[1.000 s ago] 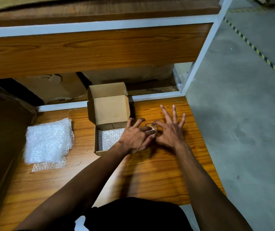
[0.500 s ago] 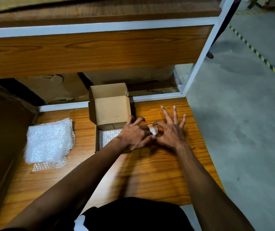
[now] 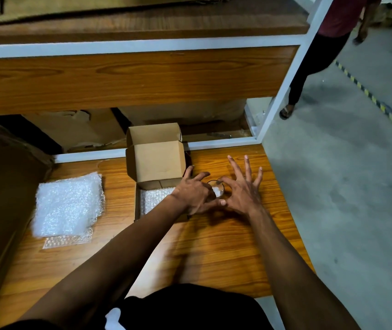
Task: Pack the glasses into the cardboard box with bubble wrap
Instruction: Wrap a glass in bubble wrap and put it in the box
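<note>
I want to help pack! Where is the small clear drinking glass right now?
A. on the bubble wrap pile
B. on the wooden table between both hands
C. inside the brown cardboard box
B: the small clear drinking glass stands on the wooden table, right of the brown cardboard box, between the left hand and right hand.

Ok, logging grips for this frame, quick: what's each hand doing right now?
Left hand: fingers curled round the glass, holding it on the table.
Right hand: thumb and forefinger pinch the glass rim; the other fingers are spread.

On the worktop [image 3: 214, 246] before you, an open box [image 3: 155, 163] sits centre, bubble wrap sheets [image 3: 67, 206] to its left, a glass [image 3: 217, 190] just right between your hands.
</note>
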`<action>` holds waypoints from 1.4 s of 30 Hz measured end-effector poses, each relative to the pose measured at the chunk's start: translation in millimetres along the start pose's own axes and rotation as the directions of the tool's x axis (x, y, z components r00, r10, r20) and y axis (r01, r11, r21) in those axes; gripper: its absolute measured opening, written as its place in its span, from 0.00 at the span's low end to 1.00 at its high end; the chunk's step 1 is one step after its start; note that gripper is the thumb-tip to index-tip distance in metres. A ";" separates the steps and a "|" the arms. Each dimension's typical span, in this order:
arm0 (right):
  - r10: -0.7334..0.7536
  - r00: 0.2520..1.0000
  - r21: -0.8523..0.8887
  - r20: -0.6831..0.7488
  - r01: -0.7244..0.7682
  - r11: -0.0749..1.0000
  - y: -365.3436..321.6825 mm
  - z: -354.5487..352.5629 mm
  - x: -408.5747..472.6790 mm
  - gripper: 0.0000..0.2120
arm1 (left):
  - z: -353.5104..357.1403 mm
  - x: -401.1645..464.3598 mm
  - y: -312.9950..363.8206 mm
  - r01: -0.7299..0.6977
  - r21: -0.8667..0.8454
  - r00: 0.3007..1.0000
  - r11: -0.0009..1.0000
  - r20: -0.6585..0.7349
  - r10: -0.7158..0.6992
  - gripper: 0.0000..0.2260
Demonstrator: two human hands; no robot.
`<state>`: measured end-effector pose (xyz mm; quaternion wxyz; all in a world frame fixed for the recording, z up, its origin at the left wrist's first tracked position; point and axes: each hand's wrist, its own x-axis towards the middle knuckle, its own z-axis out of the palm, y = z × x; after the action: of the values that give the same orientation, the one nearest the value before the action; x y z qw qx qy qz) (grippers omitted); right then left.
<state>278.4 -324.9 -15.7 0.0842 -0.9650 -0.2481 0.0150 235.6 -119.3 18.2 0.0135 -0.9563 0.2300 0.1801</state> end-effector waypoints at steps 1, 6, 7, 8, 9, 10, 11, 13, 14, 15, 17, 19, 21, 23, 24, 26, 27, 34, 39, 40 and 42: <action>-0.001 1.000 -0.012 0.004 0.001 1.000 -0.5 -0.5 0.1 0.36 | 1.2 -3.7 -0.3 -0.009 -0.003 1.000 1.000 -0.026 0.009 0.42; -0.001 0.999 -0.068 0.040 0.004 0.998 -2.4 -4.6 -1.0 0.36 | -1.1 -24.9 -2.2 -0.050 -0.039 0.974 0.998 -0.222 0.040 0.32; -0.005 0.999 -0.078 0.044 0.008 0.997 -2.7 -6.2 -0.9 0.37 | -2.6 -28.6 -3.9 -0.050 -0.051 0.962 0.997 -0.270 0.034 0.31; -0.009 0.999 -0.083 0.051 0.013 0.996 -3.5 -7.9 -1.0 0.39 | -3.5 -33.0 -6.3 -0.045 -0.065 0.948 0.997 -0.317 0.022 0.30; -0.013 0.998 -0.082 0.060 0.018 0.996 -4.5 -10.1 -1.3 0.42 | -3.6 -37.5 -9.2 -0.040 -0.082 0.933 0.996 -0.360 0.007 0.30; -0.018 0.998 -0.074 0.067 0.023 0.997 -5.7 -12.5 -1.7 0.45 | -2.7 -42.7 -12.5 -0.034 -0.104 0.917 0.994 -0.400 -0.011 0.29; -0.024 0.997 -0.062 0.067 0.028 0.998 -6.8 -14.2 -2.3 0.47 | -0.6 -48.4 -16.3 -0.027 -0.133 0.898 0.991 -0.438 -0.034 0.27; -0.045 0.998 -0.028 0.034 0.045 0.999 -12.1 -17.8 -4.0 0.49 | 6.4 -60.4 -26.0 0.000 -0.213 0.860 0.977 -0.499 -0.109 0.24; -0.055 0.998 0.000 -0.008 0.055 0.998 -16.3 -18.4 -4.5 0.47 | 10.9 -67.0 -31.7 0.023 -0.251 0.839 0.968 -0.522 -0.156 0.24; -0.064 0.996 0.028 -0.066 0.066 0.997 -22.4 -19.4 -4.5 0.45 | 15.5 -74.4 -37.3 0.047 -0.286 0.812 0.957 -0.547 -0.204 0.23; -0.081 0.977 0.065 -0.198 0.096 0.993 -38.0 -20.1 -1.9 0.37 | 25.4 -89.1 -47.4 0.077 -0.344 0.744 0.936 -0.605 -0.284 0.20; -0.126 0.944 0.095 -0.303 0.162 0.982 -60.1 -16.5 4.8 0.27 | 33.5 -106.7 -56.8 0.101 -0.395 0.686 0.913 -0.637 -0.351 0.19; -0.163 0.926 0.155 -0.340 0.226 0.962 -89.7 -10.4 14.1 0.18 | 44.4 -126.5 -69.2 0.139 -0.425 0.631 0.894 -0.658 -0.411 0.18; -0.188 0.933 0.227 -0.307 0.264 0.937 -120.8 -3.0 21.2 0.13 | 56.4 -145.8 -82.6 0.189 -0.446 0.574 0.875 -0.673 -0.467 0.18; -0.217 0.934 0.262 -0.285 0.293 0.920 -137.0 1.3 23.6 0.12 | 63.1 -155.7 -89.6 0.230 -0.468 0.549 0.853 -0.661 -0.511 0.18; -0.297 0.925 0.310 -0.236 0.361 0.880 -169.1 10.5 28.7 0.11 | 76.1 -176.4 -104.1 0.337 -0.511 0.491 0.791 -0.621 -0.611 0.16; -0.339 0.916 0.324 -0.214 0.394 0.860 -182.5 15.0 30.5 0.12 | 84.3 -185.0 -112.3 0.400 -0.521 0.470 0.754 -0.590 -0.657 0.15; -0.491 0.870 0.435 -0.047 0.461 0.774 -259.7 35.6 47.2 0.12 | 139.4 -229.1 -169.1 0.772 -0.453 0.356 0.446 -0.272 -0.894 0.24; -0.530 0.848 0.427 0.015 0.474 0.770 -305.0 44.4 68.4 0.15 | 144.7 -243.0 -200.7 0.794 -0.462 0.353 0.396 -0.179 -0.918 0.25; -0.527 0.850 0.415 0.027 0.470 0.779 -312.6 46.0 73.0 0.16 | 144.3 -243.1 -207.6 0.789 -0.442 0.393 0.425 -0.169 -0.904 0.26; -0.511 0.857 0.391 0.064 0.449 0.803 -323.9 49.4 80.0 0.19 | 141.8 -241.4 -219.9 0.775 -0.401 0.470 0.488 -0.150 -0.870 0.27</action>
<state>190.7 0.7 -8.4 0.2406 -0.8331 -0.4837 0.1186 85.2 197.7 -42.3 -0.0737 -0.9530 -0.2934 0.0165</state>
